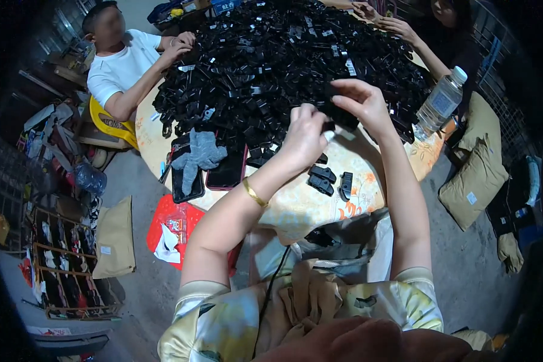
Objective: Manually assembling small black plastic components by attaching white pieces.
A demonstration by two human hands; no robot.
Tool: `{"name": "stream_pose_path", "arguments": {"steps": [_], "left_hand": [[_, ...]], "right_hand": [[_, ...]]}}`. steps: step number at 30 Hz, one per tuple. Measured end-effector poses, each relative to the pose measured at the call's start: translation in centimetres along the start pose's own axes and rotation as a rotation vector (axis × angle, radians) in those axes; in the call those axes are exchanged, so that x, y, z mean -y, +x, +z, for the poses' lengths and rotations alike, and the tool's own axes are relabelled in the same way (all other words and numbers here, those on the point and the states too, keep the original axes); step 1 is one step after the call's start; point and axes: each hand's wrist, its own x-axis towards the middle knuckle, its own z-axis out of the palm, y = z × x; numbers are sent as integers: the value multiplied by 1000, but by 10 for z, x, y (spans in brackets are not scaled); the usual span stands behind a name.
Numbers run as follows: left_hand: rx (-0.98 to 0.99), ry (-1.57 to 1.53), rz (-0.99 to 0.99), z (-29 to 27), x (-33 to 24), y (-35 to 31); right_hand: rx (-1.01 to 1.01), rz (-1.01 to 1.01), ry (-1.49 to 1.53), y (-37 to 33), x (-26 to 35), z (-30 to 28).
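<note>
My left hand (306,137) is closed at the near edge of a big heap of black plastic parts (253,72). The dark end of a small black part (327,127) shows at its thumb. Just to its right, my right hand (365,107) has its thumb and fingers curled round a dark piece that blends into the heap behind. Several loose black clips (322,180) lie on the patterned tablecloth (295,208) below my hands.
A water bottle (441,104) stands at the table's right. A grey glove (198,158) and a phone (226,172) lie left. Two people sit at the heap's far sides, hands by it. Stuffed sacks (473,184) and a red bag (174,226) are on the floor.
</note>
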Motion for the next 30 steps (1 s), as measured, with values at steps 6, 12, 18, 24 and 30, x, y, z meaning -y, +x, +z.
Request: {"name": "stream_pose_path", "arguments": {"steps": [6,12,18,24,30], "left_hand": [[13,-800,-525,-34,4,16],[-175,-603,-432,-32,8,14],[-73,-1008,-438,-41,1,13],[29,-1352,-616,-51,-2,16],[51,-1380,-599,-45,-1,15]], "right_hand": [[107,-28,114,-11,4,19],[169,-165,-54,-12,5,31],[19,-74,-1,-12,3,30],[-52,-123,0,-14,2,31],[-180,-226,-186,-16,4,38]]}}
